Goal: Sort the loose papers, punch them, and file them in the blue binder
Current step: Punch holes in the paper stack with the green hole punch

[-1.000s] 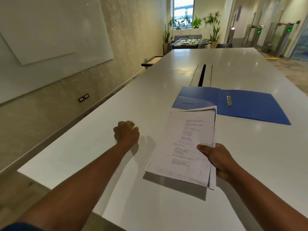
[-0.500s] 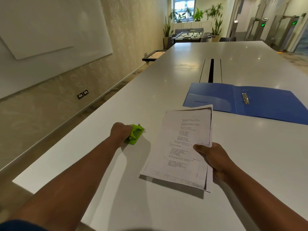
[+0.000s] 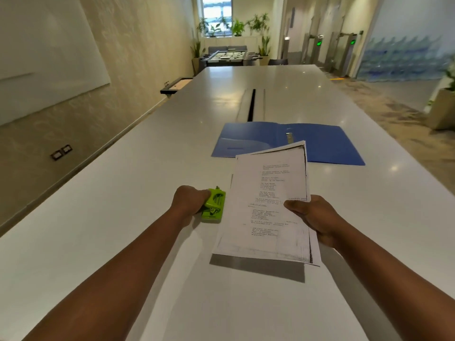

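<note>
1. We have our left hand (image 3: 187,201) curled round the green punch (image 3: 213,205), which sits on the white bench (image 3: 147,168). The grip is closed on the punch's left end, and its base looks to be touching the bench.

2. Our right hand (image 3: 312,219) holds the papers (image 3: 267,203) by their right edge, thumb on top and fingers under. The stack is raised off the bench and casts a shadow beneath its near end.

3. The relation the coming move turns on: the punch lies just beside the stack's left long edge, about halfway along it, nearly touching. The stack's long axis runs away from us, toward the binder (image 3: 290,141). We cannot tell from here which way the punch's slot faces.

4. We judge the step in hand to be punching. The left edge has to slide sideways into the punch, so the right hand would feed while the left steadies and presses.

5. The binder lies open and flat beyond the papers, rings (image 3: 288,136) at its spine. Its near edge is partly covered by the stack's far corner. The right hand is the nearer one for filing.
</note>
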`<state>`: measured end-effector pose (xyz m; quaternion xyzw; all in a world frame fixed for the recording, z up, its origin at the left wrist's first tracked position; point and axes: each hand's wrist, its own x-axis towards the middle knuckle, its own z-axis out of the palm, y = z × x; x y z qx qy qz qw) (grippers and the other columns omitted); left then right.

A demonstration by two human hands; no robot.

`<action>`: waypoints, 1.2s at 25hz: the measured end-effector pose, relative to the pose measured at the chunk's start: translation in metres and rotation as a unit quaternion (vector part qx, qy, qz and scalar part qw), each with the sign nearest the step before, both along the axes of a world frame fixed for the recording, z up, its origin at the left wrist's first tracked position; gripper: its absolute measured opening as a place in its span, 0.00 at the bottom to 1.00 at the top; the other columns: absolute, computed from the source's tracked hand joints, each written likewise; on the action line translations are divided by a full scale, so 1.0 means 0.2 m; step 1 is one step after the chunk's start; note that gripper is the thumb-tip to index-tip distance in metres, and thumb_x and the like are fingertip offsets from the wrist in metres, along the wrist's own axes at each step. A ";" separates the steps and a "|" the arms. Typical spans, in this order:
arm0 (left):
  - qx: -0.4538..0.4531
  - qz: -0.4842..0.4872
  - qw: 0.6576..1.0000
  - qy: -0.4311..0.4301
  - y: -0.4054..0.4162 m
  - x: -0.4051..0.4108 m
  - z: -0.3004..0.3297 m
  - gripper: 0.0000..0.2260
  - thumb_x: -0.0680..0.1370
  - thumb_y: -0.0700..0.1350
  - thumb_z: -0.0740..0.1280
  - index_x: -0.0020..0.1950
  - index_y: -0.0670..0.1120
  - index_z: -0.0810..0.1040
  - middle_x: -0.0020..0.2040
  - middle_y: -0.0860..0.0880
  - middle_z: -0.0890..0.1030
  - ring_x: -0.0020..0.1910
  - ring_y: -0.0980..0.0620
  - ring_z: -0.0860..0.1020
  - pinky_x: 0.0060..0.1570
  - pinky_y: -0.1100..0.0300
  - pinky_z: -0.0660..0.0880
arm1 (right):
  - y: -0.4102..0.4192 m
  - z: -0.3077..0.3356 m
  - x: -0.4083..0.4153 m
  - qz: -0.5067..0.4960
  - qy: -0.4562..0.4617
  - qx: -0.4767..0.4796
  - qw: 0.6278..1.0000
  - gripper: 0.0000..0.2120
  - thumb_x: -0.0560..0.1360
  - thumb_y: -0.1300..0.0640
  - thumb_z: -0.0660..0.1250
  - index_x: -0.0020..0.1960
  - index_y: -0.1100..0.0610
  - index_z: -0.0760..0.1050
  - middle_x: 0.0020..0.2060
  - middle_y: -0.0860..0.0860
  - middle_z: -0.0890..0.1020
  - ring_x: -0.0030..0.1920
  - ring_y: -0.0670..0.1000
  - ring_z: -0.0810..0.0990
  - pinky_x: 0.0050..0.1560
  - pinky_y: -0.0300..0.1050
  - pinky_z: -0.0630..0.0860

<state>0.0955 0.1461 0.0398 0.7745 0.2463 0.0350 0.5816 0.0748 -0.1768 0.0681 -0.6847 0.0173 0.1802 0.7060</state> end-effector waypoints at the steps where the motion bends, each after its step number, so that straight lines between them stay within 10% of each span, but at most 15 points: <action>1: 0.000 -0.012 1.000 -0.002 -0.10 0.01 0.00 0.15 0.68 0.47 0.77 0.35 0.39 0.75 0.38 0.38 0.79 0.42 0.41 0.81 0.51 0.37 0.81 | -0.09 0.02 -0.01 -0.007 -0.002 -0.009 1.000 0.08 0.81 0.62 0.66 0.58 0.53 0.79 0.47 0.52 0.88 0.44 0.58 0.88 0.34 0.47 0.83; 13: 0.038 -0.113 0.993 -0.004 -0.80 0.05 -0.09 0.14 0.74 0.48 0.75 0.32 0.43 0.77 0.33 0.46 0.80 0.32 0.48 0.78 0.35 0.58 0.75 | -0.79 -0.04 -0.09 -0.047 0.031 -0.047 0.997 0.08 0.80 0.61 0.66 0.59 0.55 0.78 0.49 0.55 0.88 0.46 0.61 0.88 0.38 0.52 0.84; 18: 0.025 -0.127 0.992 -0.010 -0.83 0.03 -0.12 0.13 0.74 0.48 0.74 0.34 0.43 0.76 0.35 0.43 0.80 0.35 0.45 0.79 0.43 0.47 0.81 | -0.81 -0.11 -0.08 -0.041 0.036 -0.083 0.995 0.09 0.81 0.58 0.67 0.60 0.53 0.78 0.51 0.56 0.87 0.48 0.63 0.87 0.53 0.64 0.82; 30: 0.019 -0.157 0.983 -0.095 -0.80 -0.02 -0.19 0.15 0.77 0.52 0.73 0.39 0.40 0.80 0.33 0.50 0.80 0.32 0.54 0.76 0.38 0.57 0.75 | -0.74 -0.15 0.03 -0.023 0.022 -0.117 0.993 0.08 0.79 0.57 0.69 0.58 0.51 0.78 0.50 0.54 0.88 0.45 0.59 0.88 0.39 0.51 0.84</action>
